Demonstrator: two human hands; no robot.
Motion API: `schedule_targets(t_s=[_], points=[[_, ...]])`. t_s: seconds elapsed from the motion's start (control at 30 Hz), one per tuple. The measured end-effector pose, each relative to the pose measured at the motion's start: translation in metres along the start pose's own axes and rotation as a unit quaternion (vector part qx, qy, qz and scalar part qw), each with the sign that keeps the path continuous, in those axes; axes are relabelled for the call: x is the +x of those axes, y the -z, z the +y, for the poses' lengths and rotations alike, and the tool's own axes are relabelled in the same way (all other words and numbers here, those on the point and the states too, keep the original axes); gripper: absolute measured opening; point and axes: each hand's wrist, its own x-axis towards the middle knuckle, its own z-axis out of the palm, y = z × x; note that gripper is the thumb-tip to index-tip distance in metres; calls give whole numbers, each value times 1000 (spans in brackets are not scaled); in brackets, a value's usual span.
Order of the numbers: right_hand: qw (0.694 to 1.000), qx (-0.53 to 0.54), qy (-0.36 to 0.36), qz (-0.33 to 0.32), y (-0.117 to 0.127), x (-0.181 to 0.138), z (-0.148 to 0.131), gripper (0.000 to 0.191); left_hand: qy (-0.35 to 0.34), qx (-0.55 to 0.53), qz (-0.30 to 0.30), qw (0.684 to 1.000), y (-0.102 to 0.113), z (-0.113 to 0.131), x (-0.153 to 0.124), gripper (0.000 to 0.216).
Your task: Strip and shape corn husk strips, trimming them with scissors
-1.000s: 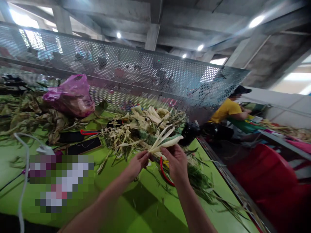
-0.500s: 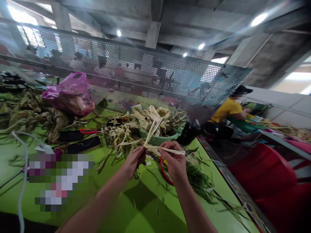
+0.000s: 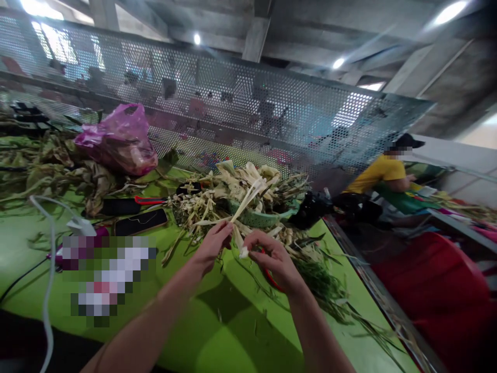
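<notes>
Pale dried husk strips [image 3: 248,201] stick up and away from my left hand [image 3: 212,247], whose fingers are closed around their lower part. A whitish end [image 3: 244,252] of husk hangs below that grip, and my right hand [image 3: 275,258] pinches at it with curled fingers. Behind both hands, a green basket [image 3: 256,219] is heaped with dry husks [image 3: 229,178]. Partly hidden behind my right hand lies a red-handled tool [image 3: 272,280]; its kind is unclear.
On the green table [image 3: 186,326] are a dark phone [image 3: 140,222], a red-handled cutter [image 3: 149,200], a white cable [image 3: 50,290], a pink plastic bag [image 3: 120,140] and green plant shreds [image 3: 320,282]. A perforated metal screen [image 3: 217,103] stands behind. A person in yellow [image 3: 375,173] sits at right, beyond a red chair [image 3: 435,280].
My right hand has moved closer to my left. The strip it held stretched out to the right now hangs down between the hands. The view has shifted slightly left.
</notes>
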Motion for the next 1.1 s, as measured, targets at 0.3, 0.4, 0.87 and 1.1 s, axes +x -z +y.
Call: schedule_targets(t_s=[0.3,0.4,0.87,1.1], points=[[990,83,-57,101,-1,1,8,19,-9,67,-18,998,-1,2,0,29],[994,-3,-53,93,-1,1,8,25,-37,122,7,992,1,1,2,27],[970,-213,-26,116,-3,4,27,8,-43,163,-52,984,-4,3,1,28],[954,-244,-2,175,3,3,16,12,45,96,-147,983,0,8,-4,31]])
